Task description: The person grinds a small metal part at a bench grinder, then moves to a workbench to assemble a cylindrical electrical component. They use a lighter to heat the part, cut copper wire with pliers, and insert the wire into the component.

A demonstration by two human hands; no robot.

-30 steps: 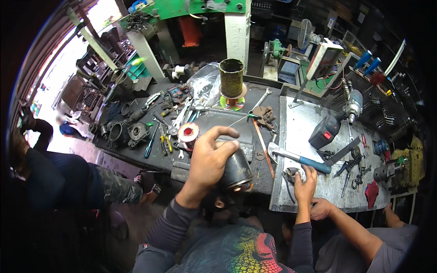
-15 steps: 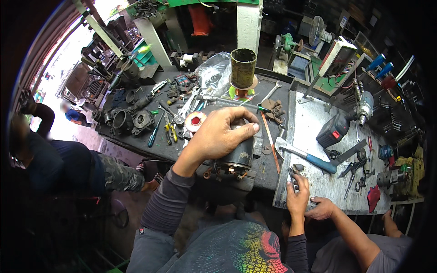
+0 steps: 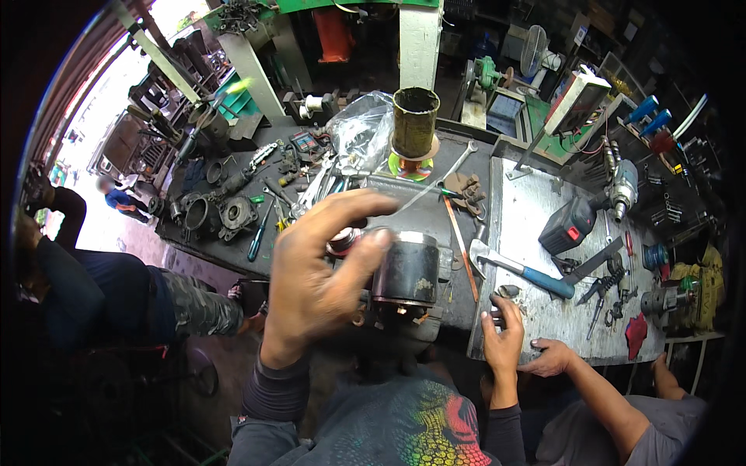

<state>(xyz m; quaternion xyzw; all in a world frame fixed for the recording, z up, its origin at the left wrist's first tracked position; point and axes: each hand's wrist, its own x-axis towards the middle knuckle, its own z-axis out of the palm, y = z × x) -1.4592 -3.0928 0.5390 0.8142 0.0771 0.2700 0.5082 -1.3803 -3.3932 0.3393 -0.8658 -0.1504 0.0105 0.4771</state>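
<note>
A black cylindrical motor housing (image 3: 406, 273), with copper-coloured bits at its lower rim, stands at the bench's near edge. My left hand (image 3: 311, 276) is raised just left of it, blurred, with thumb and fingers apart and nothing between them. Behind that hand a round part with a red centre (image 3: 342, 241) is partly hidden. My right hand (image 3: 503, 334) is at the near left edge of the metal-topped board (image 3: 517, 225), fingers loosely bent and apart. Just beyond its fingertips lies a small grey metal piece (image 3: 508, 291). A hammer with a blue handle (image 3: 536, 276) rests farther up the board.
A co-worker's hand (image 3: 550, 357) rests at the board's near edge, close beside my right hand. A cordless tool's black body (image 3: 567, 223) lies on the board. A tall, grimy can (image 3: 415, 124) stands behind the housing. Loose tools and metal parts (image 3: 233, 213) crowd the bench's left.
My left hand has come off the top of the motor housing and moved left and nearer. My right hand has drawn back slightly from the small grey metal piece.
</note>
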